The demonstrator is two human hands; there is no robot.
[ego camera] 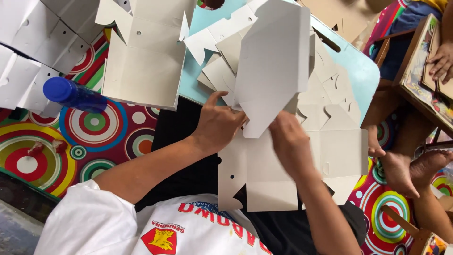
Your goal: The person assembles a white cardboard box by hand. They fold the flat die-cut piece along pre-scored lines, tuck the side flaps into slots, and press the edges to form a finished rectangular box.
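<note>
Folding over a lap, the person works a flat white cardboard box blank with both hands: the left hand presses down with fingers curled at the blank's left edge, thumb raised, while the right hand is closed on the lower corner of a raised panel that stands up and away from the body. The hands sit close together, almost touching, both clamped on the same sheet. Its long axis runs from the person's chest outward toward the light blue low table, so the lifted panel lies just beyond the fingers, slightly nearer the right hand. More die-cut blanks lie stacked on the table under it, and a half-formed white box rests to the left, beside a blue bottle on the mat with coloured rings. Another person's hand rests on a wooden board at far right (their bare feet show below it)
</note>
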